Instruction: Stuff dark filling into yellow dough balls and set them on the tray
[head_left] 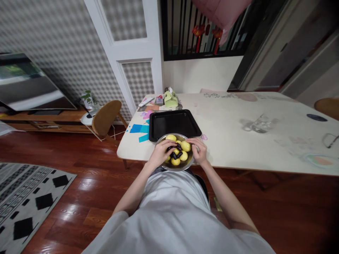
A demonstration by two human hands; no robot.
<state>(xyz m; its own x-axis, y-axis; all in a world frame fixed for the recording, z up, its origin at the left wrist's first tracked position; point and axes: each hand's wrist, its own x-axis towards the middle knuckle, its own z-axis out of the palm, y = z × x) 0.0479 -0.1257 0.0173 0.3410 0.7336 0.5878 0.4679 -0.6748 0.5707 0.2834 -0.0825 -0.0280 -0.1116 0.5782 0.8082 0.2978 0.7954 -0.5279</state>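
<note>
A round metal bowl [189, 163] rests at the near edge of the table, against the front of my white shirt. Several smooth yellow potatoes [175, 161] fill it, with small glossy black oblong pieces [179, 154] scattered over them. From the left, my left hand [160, 153] reaches over the rim, its fingers and thumb closed around one of the black pieces. At the opposite rim, my right hand [199, 149] has its fingertips closed on a yellow potato [185, 146]. Just beyond the bowl lies a black rectangular baking tray [174, 124].
A green tissue box [171, 98] and a white remote control [146, 102] sit at the table's far left. To the right stand a clear glass [261, 125] and, farther off, eyeglasses [331, 141]. A wooden chair [107, 118] is beside the left end.
</note>
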